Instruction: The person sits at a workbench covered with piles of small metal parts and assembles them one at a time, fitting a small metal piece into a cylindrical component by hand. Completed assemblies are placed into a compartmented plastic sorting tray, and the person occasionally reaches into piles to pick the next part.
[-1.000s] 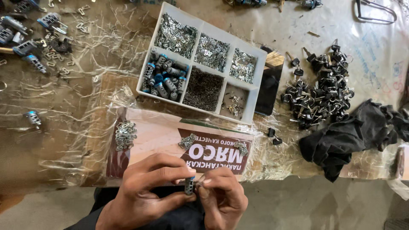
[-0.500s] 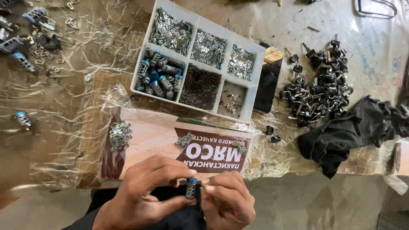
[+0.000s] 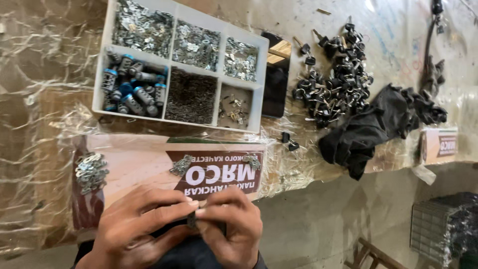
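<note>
Both hands meet at the bottom centre, just below the table's front edge. My left hand and my right hand pinch a small dark metal cylinder part between their fingertips; most of it is hidden by the fingers. Right above the hands lies a flat cardboard sheet with a brown printed label under clear plastic film. Three small heaps of flat silver metal pieces rest on it: left, middle and right.
A white compartment tray holds silver plates, blue-capped lock cylinders, tiny dark springs and small brass bits. To its right lie a pile of black-headed keys and a black cloth. A wire crate stands on the floor at lower right.
The view has shifted right and down, so the tray sits further left and the floor shows. My hands stay together on the small part, now lower in view with fingers covering it more.
</note>
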